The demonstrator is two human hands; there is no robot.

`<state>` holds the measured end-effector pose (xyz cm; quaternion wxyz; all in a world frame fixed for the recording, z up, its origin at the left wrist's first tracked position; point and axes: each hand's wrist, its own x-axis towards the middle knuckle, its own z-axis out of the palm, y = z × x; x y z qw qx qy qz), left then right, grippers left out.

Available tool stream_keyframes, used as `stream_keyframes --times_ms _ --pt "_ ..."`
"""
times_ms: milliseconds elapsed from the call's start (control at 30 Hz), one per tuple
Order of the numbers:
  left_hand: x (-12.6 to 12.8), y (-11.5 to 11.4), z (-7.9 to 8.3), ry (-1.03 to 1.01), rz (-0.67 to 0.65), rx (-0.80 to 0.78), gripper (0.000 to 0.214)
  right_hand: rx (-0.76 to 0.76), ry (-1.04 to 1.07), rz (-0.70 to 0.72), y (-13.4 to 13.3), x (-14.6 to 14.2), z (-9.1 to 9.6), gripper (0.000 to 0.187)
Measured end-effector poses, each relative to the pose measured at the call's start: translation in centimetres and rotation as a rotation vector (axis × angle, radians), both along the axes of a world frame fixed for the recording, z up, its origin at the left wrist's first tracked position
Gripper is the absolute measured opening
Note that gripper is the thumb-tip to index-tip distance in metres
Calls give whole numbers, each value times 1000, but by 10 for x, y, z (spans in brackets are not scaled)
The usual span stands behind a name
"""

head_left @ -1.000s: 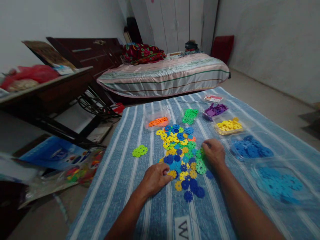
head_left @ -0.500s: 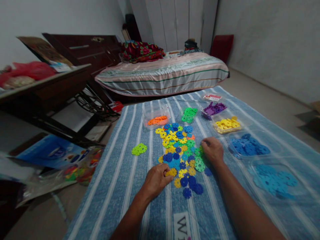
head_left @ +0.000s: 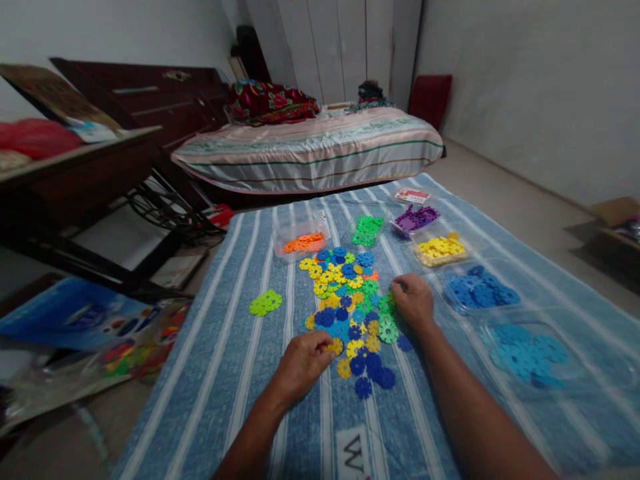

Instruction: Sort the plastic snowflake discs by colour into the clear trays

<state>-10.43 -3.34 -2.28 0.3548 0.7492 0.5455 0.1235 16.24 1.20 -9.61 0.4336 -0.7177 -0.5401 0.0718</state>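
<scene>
Only a dark "W" can be read: printed on the white patch [head_left: 353,455] of the striped cloth [head_left: 200,380], near the lower frame edge. Lettering on the blue package [head_left: 75,313] at left can't be resolved. Print on the red-and-white label [head_left: 413,195], far end, is too small. Dark marks [head_left: 323,217] by the clear box [head_left: 283,233]: not legible.

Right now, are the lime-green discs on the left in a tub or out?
Out: the lime-green discs lie in a loose cluster directly on the striped cloth, left of the mixed pile.
</scene>
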Motion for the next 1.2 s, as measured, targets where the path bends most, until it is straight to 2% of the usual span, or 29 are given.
stream_keyframes --times_ms 167,300,367,467,567,600,667,733,833,933,1000,1100,1200 --pt "0 3 0 -25 15 -8 22 -10 -10 -8 2 -1 0 23" --pt "3 13 6 -97 2 -104 26 -13 -8 -9 4 -3 1 20" --pt "14 23 11 -155 -8 -153 23 -10 -7 -14 5 -3 2 19" --pt "54 44 23 -276 -19 -172 13 -5 -12 -12 5 -4 3 19" --pt "116 69 41 -525 27 -204 7 -6 -16 -10 4 -4 2 20" --pt "137 77 47 -627 60 -227 14 -4 -16 -10 4 -4 2 20" --pt "172 91 55 -676 71 -234 29 -1 -10 -8 4 -3 1 21" --pt "188 99 54 -672 107 -220 35 -1 -1 -3 4 -3 1 21" --pt "176 101 38 -576 173 -148 24 -1 3 -4 4 -3 2 20" --pt "132 92 18 -452 165 -92 8 2 3 -3 4 -3 3 20" --pt "98 82 11 -341 143 -49 9 -6 5 -9 4 -3 4 20" --pt "55 63 12 -167 71 -1 13 -18 9 -15 2 -2 4 20" --pt "26 42 18 13 21 17 12 -23 6 -16 1 -2 5 21"
